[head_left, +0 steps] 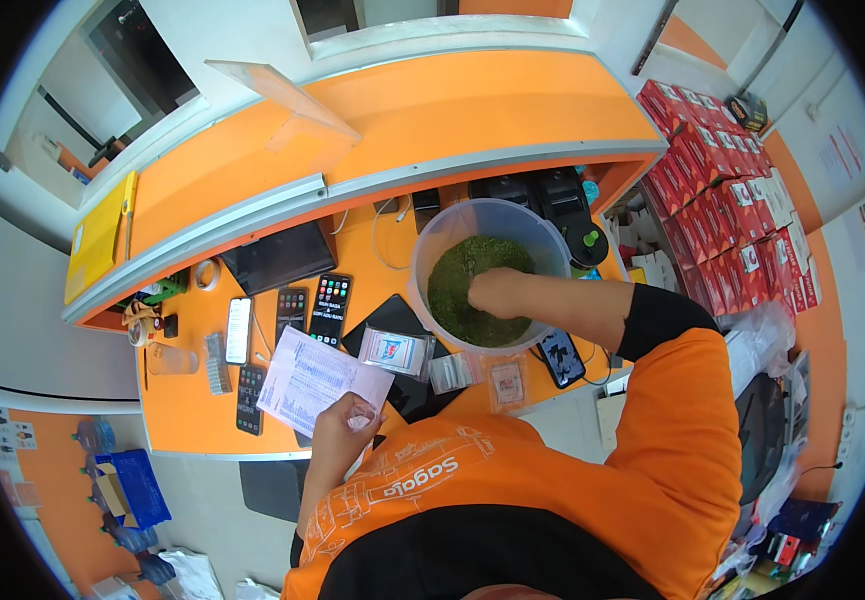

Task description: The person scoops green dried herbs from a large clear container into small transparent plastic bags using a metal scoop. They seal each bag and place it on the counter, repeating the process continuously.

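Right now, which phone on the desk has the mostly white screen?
The leftmost phone, up and left of the pinkish sheet in the left hand. Its bright white display sets it apart: the other lit phones show dark backgrounds.

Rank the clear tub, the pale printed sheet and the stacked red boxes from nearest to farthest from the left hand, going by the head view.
1. Pale printed sheet: in the left hand, spreading ahead and leftward.
2. Clear tub: ahead and to the right.
3. Stacked red boxes: far over on the right.
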